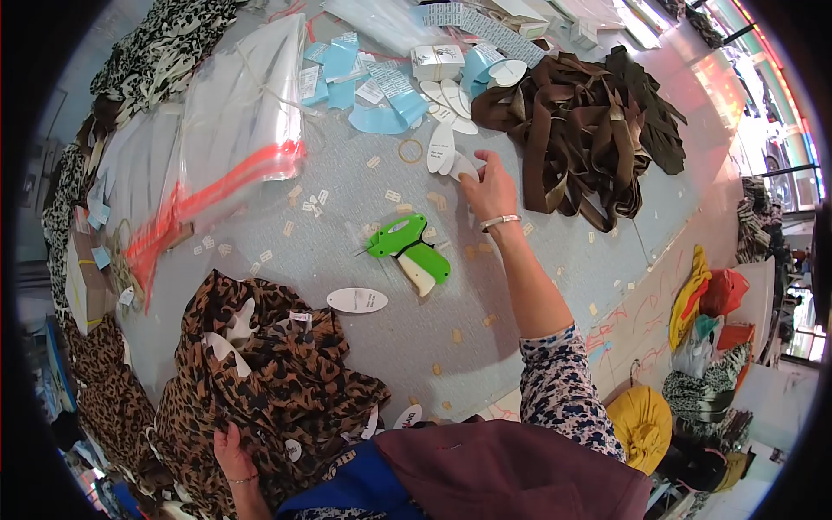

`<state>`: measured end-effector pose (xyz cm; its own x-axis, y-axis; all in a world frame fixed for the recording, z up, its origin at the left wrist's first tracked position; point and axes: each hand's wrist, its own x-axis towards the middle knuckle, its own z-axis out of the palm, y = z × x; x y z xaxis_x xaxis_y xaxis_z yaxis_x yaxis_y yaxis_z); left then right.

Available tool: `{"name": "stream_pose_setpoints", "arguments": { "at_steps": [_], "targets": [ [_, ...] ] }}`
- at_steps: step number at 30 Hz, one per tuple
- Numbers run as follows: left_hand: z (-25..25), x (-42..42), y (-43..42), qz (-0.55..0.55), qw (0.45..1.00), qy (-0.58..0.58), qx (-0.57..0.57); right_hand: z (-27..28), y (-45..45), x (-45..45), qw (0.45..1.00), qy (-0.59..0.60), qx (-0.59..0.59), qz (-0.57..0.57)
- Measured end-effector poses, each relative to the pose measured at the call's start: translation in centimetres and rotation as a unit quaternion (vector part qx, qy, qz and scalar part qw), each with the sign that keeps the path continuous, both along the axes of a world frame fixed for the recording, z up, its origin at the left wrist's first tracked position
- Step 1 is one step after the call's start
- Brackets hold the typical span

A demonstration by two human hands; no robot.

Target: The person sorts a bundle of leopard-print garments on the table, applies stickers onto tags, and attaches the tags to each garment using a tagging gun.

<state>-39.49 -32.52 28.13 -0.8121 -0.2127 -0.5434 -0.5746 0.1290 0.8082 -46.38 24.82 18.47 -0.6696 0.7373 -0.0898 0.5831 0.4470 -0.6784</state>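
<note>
A leopard-print garment (286, 373) lies bunched at the front left of the table, a small white label at its neckline. My left hand (232, 452) is closed on its lower edge, the fingers partly hidden by cloth. Farther forward, my right hand (490, 192) has thumb and forefinger closed at the edge of white oval hang tags (441, 149). Between my hands lies a green tagging gun (409, 251) with a cream trigger. One loose oval tag (357, 300) rests beside the garment's neckline.
Brown fabric straps (581, 130) are heaped at the back right. Clear plastic bags (234, 113) with red edges lie at the left. Blue and white labels (381, 95) and a banded card stack (437, 62) sit behind. Small paper stickers (316, 204) dot the table.
</note>
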Motion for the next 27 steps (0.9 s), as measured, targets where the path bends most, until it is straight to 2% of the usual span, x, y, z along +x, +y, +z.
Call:
{"name": "stream_pose_setpoints", "arguments": {
  "at_steps": [5,8,16,20,23,27],
  "targets": [
    [0.2,-0.3,-0.8,-0.031,0.997,0.009,-0.064,0.4,-0.1,1.9,1.000,0.022,0.011,-0.008],
    [0.8,-0.5,-0.1,-0.041,0.996,0.005,-0.079,0.0,-0.2,2.3,0.995,0.089,0.024,-0.029],
    [0.9,-0.2,0.1,-0.052,0.994,0.012,-0.092,-0.7,0.1,3.2,0.976,0.171,-0.128,-0.032],
    [1.1,-0.2,0.2,-0.064,0.995,0.008,-0.082,0.9,-0.6,3.8,0.951,0.192,-0.242,-0.025],
    [1.3,-0.2,1.0,-0.058,0.995,0.016,-0.081,1.3,-0.9,4.3,0.953,0.189,-0.236,-0.021],
    [0.4,0.0,-0.1,-0.056,0.995,0.011,-0.081,0.4,-0.3,5.7,0.985,0.074,-0.146,0.050]
  ]
}}
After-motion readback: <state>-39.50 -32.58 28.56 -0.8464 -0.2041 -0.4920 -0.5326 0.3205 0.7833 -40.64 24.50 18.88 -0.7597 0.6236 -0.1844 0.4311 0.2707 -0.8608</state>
